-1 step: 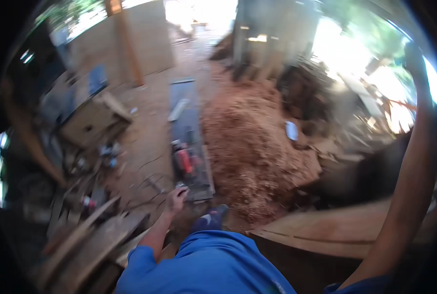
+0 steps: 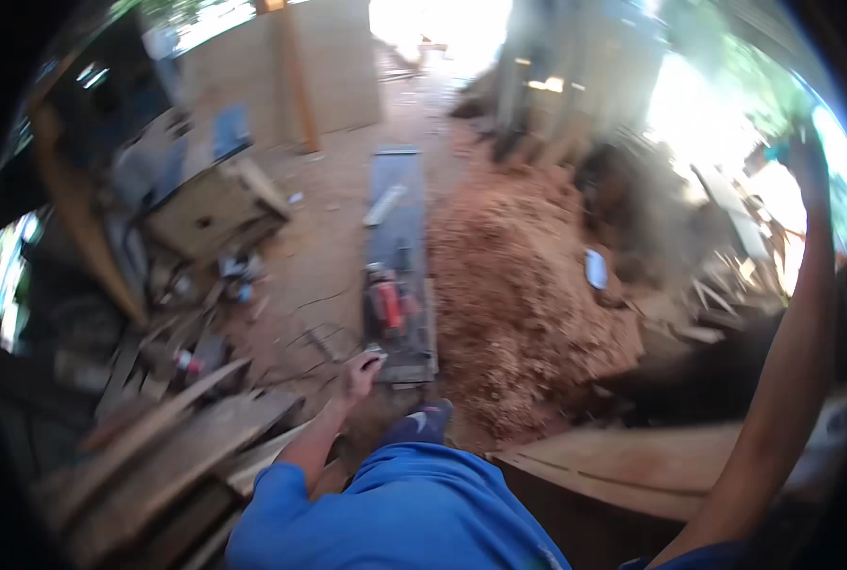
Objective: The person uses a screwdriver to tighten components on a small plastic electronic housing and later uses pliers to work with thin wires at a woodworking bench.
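My left hand (image 2: pixel 361 373) is low in front of me, beside the near end of a long dark board (image 2: pixel 399 204) lying on the ground. Its fingers are closed, with something small and pale at their tips that I cannot make out. On the board just beyond lies a red power tool (image 2: pixel 386 302), and farther along, a pale strip (image 2: pixel 384 204). My right arm stretches up along the right edge; my right hand (image 2: pixel 805 157) is high there, smeared by motion, so its fingers and anything in them cannot be read.
A big heap of reddish sawdust (image 2: pixel 513 285) lies right of the board. Planks (image 2: pixel 190 446) are stacked at the near left, below a wooden box (image 2: pixel 216 214). A thin cord (image 2: pixel 321 302) runs over the ground. A broad slab (image 2: pixel 632 456) stands at the near right.
My view has swung left, so the board, the heap and the box sit farther right in the picture. My left hand stays closed near the board's end; my right arm remains raised.
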Motion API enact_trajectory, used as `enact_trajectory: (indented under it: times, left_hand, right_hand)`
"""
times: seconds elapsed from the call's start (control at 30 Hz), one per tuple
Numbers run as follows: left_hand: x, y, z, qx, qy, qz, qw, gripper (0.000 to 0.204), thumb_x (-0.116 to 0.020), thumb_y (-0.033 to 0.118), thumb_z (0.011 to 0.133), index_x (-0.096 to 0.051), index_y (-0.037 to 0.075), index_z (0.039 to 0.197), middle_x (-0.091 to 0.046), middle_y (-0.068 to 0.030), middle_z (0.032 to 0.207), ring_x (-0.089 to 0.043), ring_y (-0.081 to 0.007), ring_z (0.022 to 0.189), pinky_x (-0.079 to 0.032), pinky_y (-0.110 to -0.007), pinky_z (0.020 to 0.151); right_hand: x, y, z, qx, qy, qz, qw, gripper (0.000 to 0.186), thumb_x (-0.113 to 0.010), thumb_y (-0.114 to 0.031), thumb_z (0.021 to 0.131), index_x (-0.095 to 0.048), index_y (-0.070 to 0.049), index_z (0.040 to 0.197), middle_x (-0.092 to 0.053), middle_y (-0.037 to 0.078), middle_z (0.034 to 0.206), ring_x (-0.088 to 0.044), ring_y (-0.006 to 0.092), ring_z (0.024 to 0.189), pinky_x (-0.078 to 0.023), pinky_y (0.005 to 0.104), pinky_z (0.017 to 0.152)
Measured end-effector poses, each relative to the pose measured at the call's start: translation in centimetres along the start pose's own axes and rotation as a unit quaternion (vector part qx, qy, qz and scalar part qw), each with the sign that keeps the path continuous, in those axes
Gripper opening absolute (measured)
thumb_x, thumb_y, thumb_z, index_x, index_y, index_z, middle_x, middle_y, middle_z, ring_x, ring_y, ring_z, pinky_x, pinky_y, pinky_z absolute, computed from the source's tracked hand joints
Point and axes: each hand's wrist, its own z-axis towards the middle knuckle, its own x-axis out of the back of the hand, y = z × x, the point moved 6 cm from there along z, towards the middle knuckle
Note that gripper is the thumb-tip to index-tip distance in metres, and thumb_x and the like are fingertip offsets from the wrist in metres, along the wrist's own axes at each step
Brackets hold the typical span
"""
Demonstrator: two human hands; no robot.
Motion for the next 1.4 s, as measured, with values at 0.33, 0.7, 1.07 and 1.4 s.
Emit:
enact_trajectory:
  times: [0.33, 0.7, 1.07, 1.4]
  left_hand:
    - [20.6, 2.0, -3.9, 0.119, 0.211, -0.059, 0.968, 0.025, -0.057, 0.022, 0.098, -0.064, -0.001, 0.101, -0.066, -0.0062, 0.084, -0.060, -0.0126, 0.077, -0.048, -0.030, 0.069]
    - [34.3, 3.7, -0.1, 0.052, 0.181, -0.101, 0.977, 0.024, -0.059, 0.027, 0.100, -0.061, 0.004, 0.095, -0.055, 0.0016, 0.077, -0.048, -0.0070, 0.071, -0.041, -0.025, 0.064]
    - [43.2, 5.2, 2.2, 0.094, -0.018, -0.123, 0.988, 0.024, -0.063, 0.026, 0.098, -0.063, 0.002, 0.096, -0.053, 0.0053, 0.075, -0.044, -0.0038, 0.068, -0.037, -0.022, 0.060]
    - [44.9, 4.1, 6.0, 0.116, -0.021, -0.177, 0.977, 0.023, -0.061, 0.027, 0.099, -0.062, 0.004, 0.095, -0.050, 0.0054, 0.075, -0.042, -0.0028, 0.066, -0.033, -0.022, 0.057]
  right_hand:
    - [-29.1, -33.1, -59.0, -0.229, -0.533, 0.428, 0.693, 0.012, -0.067, -0.017, 0.087, -0.068, -0.007, 0.092, -0.065, 0.002, 0.075, -0.058, 0.0103, 0.065, -0.046, 0.0259, 0.059]
    - [-33.0, -58.7, -70.4, -0.402, -0.636, 0.583, 0.305, 0.040, -0.050, -0.046, 0.101, -0.058, -0.008, 0.105, -0.055, 0.003, 0.078, -0.051, 0.0128, 0.063, -0.042, 0.0285, 0.054]
    - [-37.1, -77.3, -61.5, -0.361, -0.639, 0.573, 0.364, 0.054, -0.033, -0.045, 0.096, -0.049, -0.005, 0.063, -0.045, 0.006, 0.054, -0.038, 0.0157, 0.047, -0.030, 0.0290, 0.046]
    - [-40.7, -81.8, -57.6, -0.250, -0.658, 0.619, 0.347, 0.052, -0.034, -0.043, 0.096, -0.055, -0.005, 0.068, -0.046, 0.004, 0.057, -0.037, 0.0134, 0.050, -0.029, 0.0293, 0.049]
